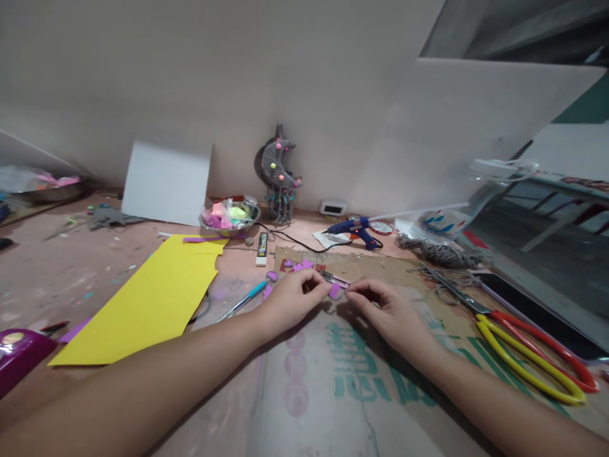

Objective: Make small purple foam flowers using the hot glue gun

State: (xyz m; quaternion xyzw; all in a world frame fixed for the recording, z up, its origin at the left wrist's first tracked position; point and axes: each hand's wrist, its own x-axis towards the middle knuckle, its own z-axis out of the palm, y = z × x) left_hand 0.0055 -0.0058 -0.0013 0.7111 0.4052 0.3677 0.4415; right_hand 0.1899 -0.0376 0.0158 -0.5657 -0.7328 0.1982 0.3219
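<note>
My left hand (294, 297) and my right hand (383, 312) meet over a sheet of printed cardboard (342, 387). Both pinch a small purple foam piece (335, 291) between their fingertips. The fingers of each hand are curled and closed on it. More purple foam cutouts (301, 265) lie just beyond the hands. A thin metal tool (333, 277) lies by the fingertips. A blue pen (242, 301) rests left of my left hand.
A yellow paper sheet (157, 298) lies at the left. A metal bowl of coloured bits (229, 219), a blue glue gun (356, 230) and a moon-shaped ornament (278, 171) stand at the back. Large scissors with red and yellow handles (523, 343) lie right, near twine (440, 252).
</note>
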